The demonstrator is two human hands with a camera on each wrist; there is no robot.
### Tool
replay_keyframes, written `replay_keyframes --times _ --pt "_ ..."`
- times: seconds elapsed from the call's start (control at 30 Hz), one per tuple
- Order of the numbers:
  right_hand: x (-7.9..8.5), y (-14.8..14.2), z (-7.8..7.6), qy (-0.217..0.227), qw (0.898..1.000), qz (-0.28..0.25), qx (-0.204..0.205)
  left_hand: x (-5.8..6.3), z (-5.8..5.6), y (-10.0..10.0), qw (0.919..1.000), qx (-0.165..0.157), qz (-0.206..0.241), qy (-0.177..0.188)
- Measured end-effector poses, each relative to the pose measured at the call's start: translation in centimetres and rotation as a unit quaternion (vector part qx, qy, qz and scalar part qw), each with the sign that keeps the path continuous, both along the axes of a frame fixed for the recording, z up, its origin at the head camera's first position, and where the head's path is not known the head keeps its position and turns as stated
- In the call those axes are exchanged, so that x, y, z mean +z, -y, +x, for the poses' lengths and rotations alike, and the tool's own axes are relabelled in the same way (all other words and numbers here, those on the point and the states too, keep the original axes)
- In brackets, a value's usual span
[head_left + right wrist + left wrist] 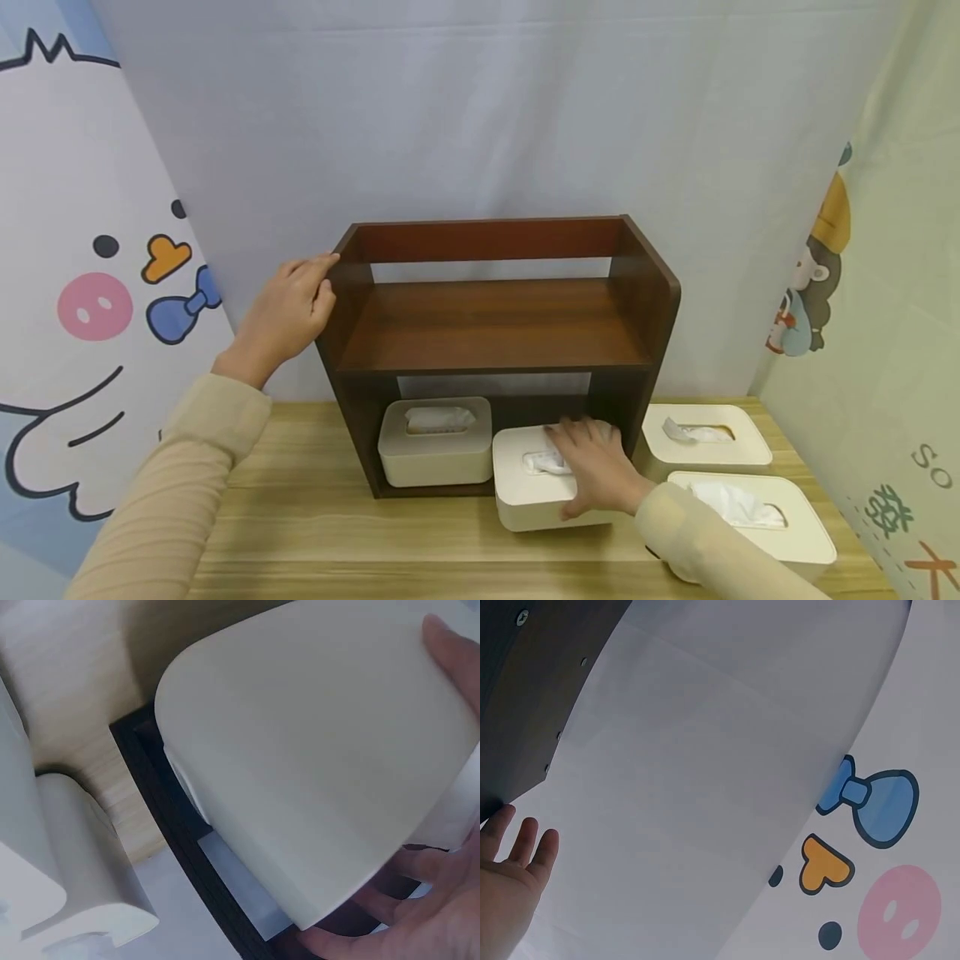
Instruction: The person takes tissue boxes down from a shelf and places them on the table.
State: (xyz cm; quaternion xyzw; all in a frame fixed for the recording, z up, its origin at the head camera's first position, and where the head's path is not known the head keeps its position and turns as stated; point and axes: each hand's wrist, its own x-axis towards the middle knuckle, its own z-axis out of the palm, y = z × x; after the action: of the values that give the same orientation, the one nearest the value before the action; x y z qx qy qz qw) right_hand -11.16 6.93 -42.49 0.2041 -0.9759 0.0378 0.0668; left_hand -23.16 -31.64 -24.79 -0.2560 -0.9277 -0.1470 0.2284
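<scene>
A dark brown two-tier wooden shelf (491, 325) stands against the curtain. My left hand (291, 302) rests at the top of its left side panel, with fairly straight fingers; in the left wrist view, fingertips (547, 844) are by the panel's lower corner. My right hand (600, 471) grips a cream tissue box (525, 496), thumb at the front and fingers over the top toward the back. That box sits partly in the lower tier at the right, its front jutting past the shelf edge. Another tissue box (435, 462) stands inside the lower tier at the left.
Two more cream tissue boxes, a rear one (705, 412) and a front one (806, 521), stand right of the shelf on the wooden table (300, 533). My right sleeve overlaps the front one. Cartoon-printed curtains hang on both sides.
</scene>
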Motion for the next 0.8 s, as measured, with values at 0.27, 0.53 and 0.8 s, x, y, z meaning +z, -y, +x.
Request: replay_keyframes --times 0.27,0.53,0.8 --pt "-0.7 0.1 2.4 0.039 0.999 -0.014 -0.016 0.0 -0.1 0.2 1.0 -0.003 0.004 -0.001" --pt "-2.0 0.3 4.8 0.046 0.998 -0.023 -0.027 0.1 -0.2 0.4 1.0 -0.005 0.003 -0.003" --pt "-3.0 0.2 6.2 0.048 0.998 -0.034 -0.033 0.0 -0.3 0.5 0.9999 -0.009 0.005 -0.006"
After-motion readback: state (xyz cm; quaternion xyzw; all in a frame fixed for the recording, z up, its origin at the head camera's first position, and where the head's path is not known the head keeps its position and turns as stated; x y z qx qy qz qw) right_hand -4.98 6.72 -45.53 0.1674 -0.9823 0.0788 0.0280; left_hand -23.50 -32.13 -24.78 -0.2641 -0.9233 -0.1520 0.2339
